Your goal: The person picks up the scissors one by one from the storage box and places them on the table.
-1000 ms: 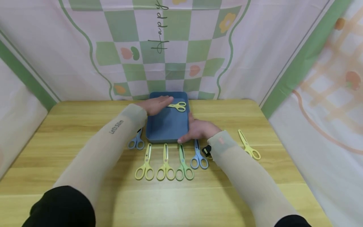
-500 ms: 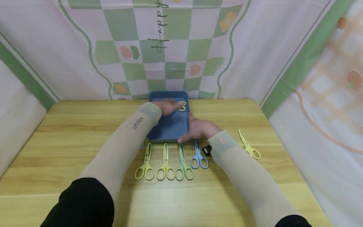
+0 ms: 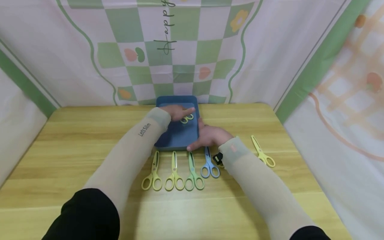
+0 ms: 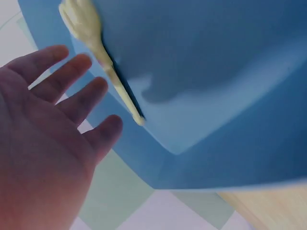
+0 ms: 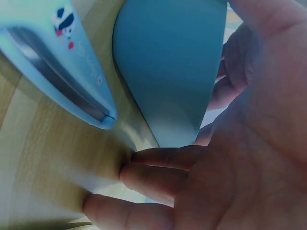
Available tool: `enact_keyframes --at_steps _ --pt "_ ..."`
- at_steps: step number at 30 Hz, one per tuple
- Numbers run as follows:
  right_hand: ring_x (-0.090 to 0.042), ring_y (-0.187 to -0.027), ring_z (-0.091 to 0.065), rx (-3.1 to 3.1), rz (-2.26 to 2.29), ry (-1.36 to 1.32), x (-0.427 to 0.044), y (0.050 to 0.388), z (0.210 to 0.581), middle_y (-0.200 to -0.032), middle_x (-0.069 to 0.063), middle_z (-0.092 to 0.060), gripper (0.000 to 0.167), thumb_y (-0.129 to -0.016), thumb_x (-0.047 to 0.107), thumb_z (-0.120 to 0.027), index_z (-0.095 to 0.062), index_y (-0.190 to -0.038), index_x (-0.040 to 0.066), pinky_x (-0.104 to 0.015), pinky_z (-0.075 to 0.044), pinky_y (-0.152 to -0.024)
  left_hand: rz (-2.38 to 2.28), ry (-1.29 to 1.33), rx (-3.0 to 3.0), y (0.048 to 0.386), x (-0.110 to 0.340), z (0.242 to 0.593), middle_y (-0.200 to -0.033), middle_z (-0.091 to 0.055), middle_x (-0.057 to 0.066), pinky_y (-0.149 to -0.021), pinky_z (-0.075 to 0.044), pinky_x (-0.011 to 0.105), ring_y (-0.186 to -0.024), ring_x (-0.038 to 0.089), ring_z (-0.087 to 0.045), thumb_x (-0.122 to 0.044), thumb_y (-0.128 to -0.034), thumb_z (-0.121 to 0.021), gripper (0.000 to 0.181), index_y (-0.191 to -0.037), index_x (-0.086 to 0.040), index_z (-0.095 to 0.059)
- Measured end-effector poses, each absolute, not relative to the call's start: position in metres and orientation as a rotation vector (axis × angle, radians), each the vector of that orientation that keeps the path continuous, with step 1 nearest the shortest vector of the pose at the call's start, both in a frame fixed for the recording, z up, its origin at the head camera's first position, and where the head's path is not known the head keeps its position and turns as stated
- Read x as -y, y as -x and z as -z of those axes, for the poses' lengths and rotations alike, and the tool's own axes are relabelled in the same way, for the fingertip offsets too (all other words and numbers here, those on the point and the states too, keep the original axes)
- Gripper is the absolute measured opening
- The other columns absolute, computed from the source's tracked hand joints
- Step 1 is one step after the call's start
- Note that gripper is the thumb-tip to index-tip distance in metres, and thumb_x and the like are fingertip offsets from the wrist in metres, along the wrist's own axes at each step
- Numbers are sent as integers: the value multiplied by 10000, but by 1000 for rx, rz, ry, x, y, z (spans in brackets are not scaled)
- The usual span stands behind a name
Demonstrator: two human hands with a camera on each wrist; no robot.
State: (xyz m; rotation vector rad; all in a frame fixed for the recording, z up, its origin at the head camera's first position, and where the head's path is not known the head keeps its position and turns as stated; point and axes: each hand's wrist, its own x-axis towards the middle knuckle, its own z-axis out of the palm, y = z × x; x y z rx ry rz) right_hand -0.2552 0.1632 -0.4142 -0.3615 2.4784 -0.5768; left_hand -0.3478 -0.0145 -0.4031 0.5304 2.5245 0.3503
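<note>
A blue tray stands at the back of the table. My left hand reaches over its far part. Beneath the thumb show the handles of yellow scissors. In the left wrist view these scissors lie along the tray's inner wall, beside the hand's spread, fairly straight fingers; contact is hard to tell. My right hand rests at the tray's right side, thumb toward the near corner. In the right wrist view its loose fingers reach toward the table, beside the tray's outer wall.
Before the tray lie yellow scissors, another yellow pair of scissors, green scissors and blue scissors. A small black object is by the right wrist. More yellow scissors lie at right. A patterned curtain stands behind.
My left hand has moved right, farther over the tray. The yellow scissors in it have turned, their handles shifting left and nearer. The right hand stays in place.
</note>
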Motion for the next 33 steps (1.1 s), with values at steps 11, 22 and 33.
enact_keyframes --at_steps 11,22,33 --pt "-333 -1474 -162 -2481 543 326 -162 255 415 -1624 -238 7 1420 -753 580 -815 232 -1524 8 -439 -216 -1162 -233 -573 -2466 338 17 397 -1520 -434 127 -1141 -262 470 -1402 311 -368 -694 -991 -266 794 -1491 -116 -482" --pt "-344 -1478 -130 -2469 570 352 -163 256 414 -1622 -245 53 1422 -760 548 -823 248 -1511 -7 -425 -204 -1165 -156 -629 -2652 348 23 405 -913 -635 76 -792 -466 381 -818 225 -560 -298 -976 -619 269 -1020 -41 -690" --pt "-330 -1481 -115 -2473 577 366 -163 255 413 -1617 -227 118 1416 -764 541 -824 244 -1510 -14 -398 -181 -1171 -109 -534 -2711 332 22 404 -978 -634 111 -779 -473 372 -859 250 -559 -112 -967 -508 175 -863 -55 -637"
